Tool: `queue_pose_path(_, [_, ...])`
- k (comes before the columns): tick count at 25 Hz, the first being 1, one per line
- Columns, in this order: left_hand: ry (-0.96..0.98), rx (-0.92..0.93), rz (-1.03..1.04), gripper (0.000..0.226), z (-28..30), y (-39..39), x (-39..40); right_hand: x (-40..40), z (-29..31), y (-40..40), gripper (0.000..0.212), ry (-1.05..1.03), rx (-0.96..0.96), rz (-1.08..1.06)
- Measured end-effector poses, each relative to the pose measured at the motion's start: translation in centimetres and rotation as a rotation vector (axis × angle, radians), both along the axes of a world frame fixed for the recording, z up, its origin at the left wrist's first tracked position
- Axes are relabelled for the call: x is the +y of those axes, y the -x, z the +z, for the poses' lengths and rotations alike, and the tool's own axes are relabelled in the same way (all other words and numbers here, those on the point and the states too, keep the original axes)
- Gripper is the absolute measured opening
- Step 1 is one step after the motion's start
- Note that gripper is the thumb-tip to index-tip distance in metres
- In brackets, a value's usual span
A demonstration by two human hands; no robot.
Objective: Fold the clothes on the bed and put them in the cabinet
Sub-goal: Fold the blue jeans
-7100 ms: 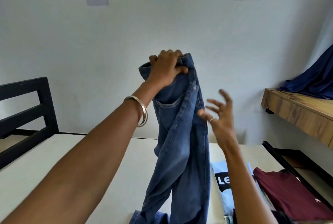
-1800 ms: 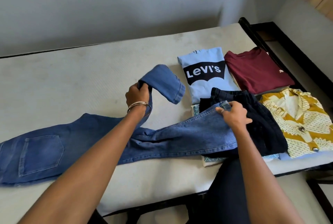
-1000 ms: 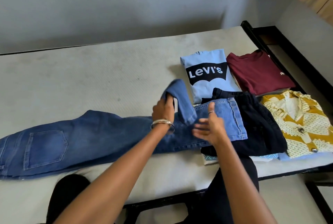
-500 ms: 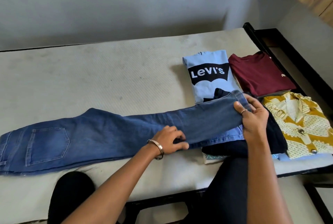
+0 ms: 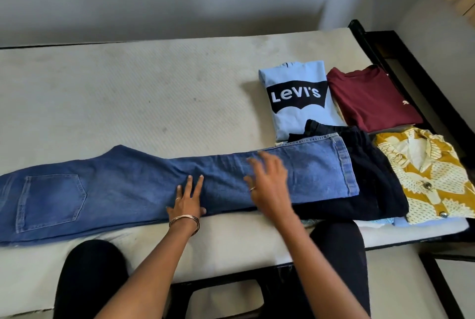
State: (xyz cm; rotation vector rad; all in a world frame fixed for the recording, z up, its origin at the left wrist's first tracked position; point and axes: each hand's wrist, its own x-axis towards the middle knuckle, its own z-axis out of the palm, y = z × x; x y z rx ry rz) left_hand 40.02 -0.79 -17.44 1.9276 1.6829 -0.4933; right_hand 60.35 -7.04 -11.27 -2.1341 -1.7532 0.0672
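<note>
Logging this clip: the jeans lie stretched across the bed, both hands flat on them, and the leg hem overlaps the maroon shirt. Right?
Not quite. In the head view the hem of the jeans overlaps the dark folded garment, not the maroon shirt. The rest holds.

The only legible text is the brand name "Levi's", in white letters on a black batwing-shaped logo panel (image 5: 297, 97). The panel is printed across the front of a folded light-blue sweatshirt (image 5: 295, 74) lying on the mattress. A small white emblem (image 5: 405, 103) on the adjacent maroon T-shirt (image 5: 370, 100) is too small to read.
</note>
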Motion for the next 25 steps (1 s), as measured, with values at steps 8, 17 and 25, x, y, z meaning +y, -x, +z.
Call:
queue_pose_path(8, [0.247, 0.046, -0.022, 0.118, -0.1, -0.5, 2.1, 1.0, -6.7, -1.8, 0.089, 0.701, -0.186, -0.086])
queue_pose_path(17, [0.264, 0.102, -0.062, 0.131, 0.6, -1.2, 3.4, 0.9, -6.6, -0.1, 0.067, 0.704, -0.053, 0.063])
queue_pose_path(25, [0.304, 0.133, -0.112, 0.119, 0.7, -1.8, 2.6, -1.4, -3.2, 2.2, 0.045, 0.438, 1.135, -0.971])
